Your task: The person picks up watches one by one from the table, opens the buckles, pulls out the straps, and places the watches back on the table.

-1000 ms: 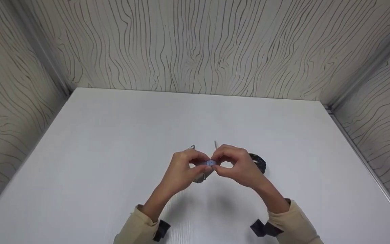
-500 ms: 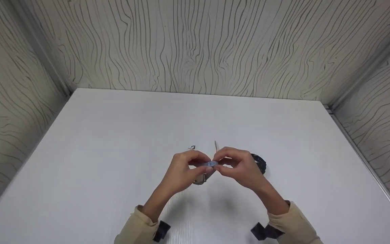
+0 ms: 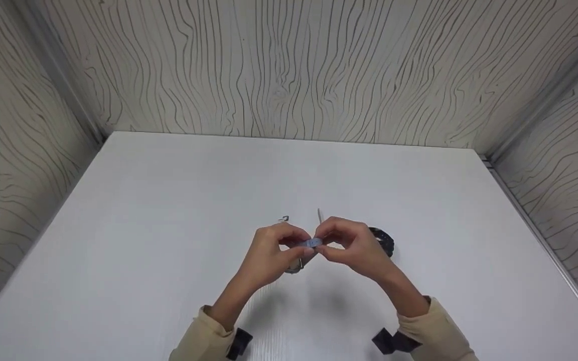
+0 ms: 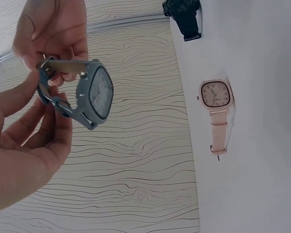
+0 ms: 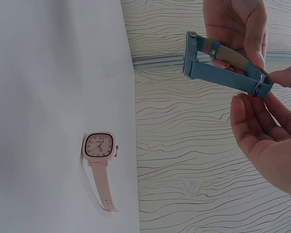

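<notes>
Both hands hold a blue wristwatch [image 5: 223,77] by the buckle end of its strap, above the table. The strap is looped, with the buckle [image 5: 259,86] at the fingertips and the case hanging away from them. Its squarish face [image 4: 103,92] shows in the left wrist view. My left hand [image 3: 271,253] pinches the strap from the left between thumb and fingers. My right hand [image 3: 351,248] pinches the strap end from the right, fingertips close to the left ones. In the head view the fingers cover most of the strap.
A pink wristwatch [image 4: 216,94] lies face up on the white table [image 3: 193,200], mostly hidden behind the hands in the head view. A black wristwatch [image 3: 383,241] lies just right of the right hand. Wood-patterned panels [image 3: 279,75] stand at the back and sides.
Hands stay nearly in place. The right hand's fingers shift slightly at the strap end, and the hanging watch case wobbles a little.
</notes>
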{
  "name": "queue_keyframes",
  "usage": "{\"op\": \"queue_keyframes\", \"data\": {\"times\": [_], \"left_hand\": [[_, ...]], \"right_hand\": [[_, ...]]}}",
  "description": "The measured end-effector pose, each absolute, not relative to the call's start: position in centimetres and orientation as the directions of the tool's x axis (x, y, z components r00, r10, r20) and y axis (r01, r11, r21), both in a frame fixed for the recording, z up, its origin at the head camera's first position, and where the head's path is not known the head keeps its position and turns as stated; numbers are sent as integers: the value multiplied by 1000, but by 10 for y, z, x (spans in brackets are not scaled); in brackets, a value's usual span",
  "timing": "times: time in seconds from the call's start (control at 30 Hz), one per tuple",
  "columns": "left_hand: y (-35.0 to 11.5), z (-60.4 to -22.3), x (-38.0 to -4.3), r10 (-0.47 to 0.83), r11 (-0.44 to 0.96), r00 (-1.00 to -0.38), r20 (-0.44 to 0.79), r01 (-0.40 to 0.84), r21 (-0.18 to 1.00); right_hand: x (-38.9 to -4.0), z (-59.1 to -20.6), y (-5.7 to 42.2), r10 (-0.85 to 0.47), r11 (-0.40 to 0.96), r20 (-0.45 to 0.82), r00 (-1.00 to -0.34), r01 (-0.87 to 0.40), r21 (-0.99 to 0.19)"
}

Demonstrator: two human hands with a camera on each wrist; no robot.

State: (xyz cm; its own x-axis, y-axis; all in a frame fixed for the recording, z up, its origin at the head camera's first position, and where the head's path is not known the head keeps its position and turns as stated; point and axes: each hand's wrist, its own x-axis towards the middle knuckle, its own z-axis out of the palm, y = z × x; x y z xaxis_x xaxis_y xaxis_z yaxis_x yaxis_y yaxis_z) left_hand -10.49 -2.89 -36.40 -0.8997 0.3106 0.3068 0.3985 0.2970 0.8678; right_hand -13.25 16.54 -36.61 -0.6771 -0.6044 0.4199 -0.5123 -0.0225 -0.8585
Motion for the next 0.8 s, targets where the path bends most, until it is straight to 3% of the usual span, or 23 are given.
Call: {"op": "queue_keyframes", "data": {"times": [0.3,0.8], "left_hand": [[-29,-364,-106,325,286,-884,336,430,856],[-31,-364,-106,325,280,-886,330,424,862]], "right_hand": [[-132,-366,164,-585,-30,475,-657,-567,-823],[-129,-367,165,-541,-38,476,-693,-545,-838]]}}
